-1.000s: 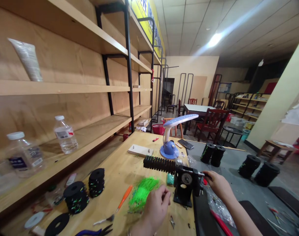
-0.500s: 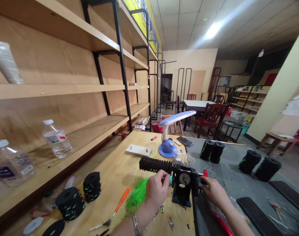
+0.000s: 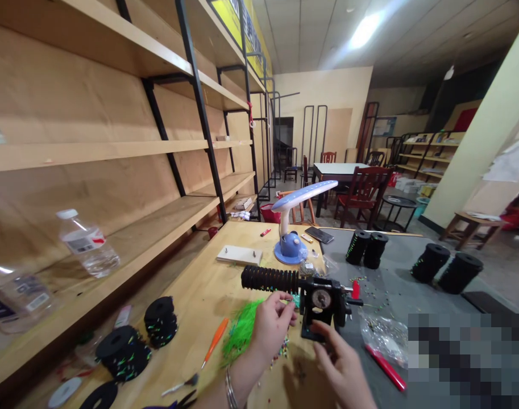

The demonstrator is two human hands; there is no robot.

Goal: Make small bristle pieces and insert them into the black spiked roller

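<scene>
A black winding device (image 3: 323, 301) with a round dial stands at the table's front middle. From its left side sticks out a ridged black roll (image 3: 270, 279). My left hand (image 3: 274, 324) is just below the roll's right end, its fingers curled together in a pinch; what they hold, if anything, is too small to make out. My right hand (image 3: 338, 360) is in front of the device's base, fingers apart, with nothing seen in it. Bright green strands (image 3: 242, 332) lie beside my left wrist, and small coloured beads (image 3: 280, 355) are scattered near it.
A blue desk lamp (image 3: 290, 247) stands behind the device. Black spools (image 3: 123, 352) sit at the left, others (image 3: 357, 247) on the grey mat. An orange-handled tool (image 3: 216, 341), a red pen-like stick (image 3: 385, 366) and a bead bag (image 3: 382, 335) lie near. Shelves (image 3: 157, 227) line the left.
My right hand has left the device's right-side handle and moved left and down to the front of its base, its fingers spreading. My left hand stays by the roll. The view has shifted slightly.
</scene>
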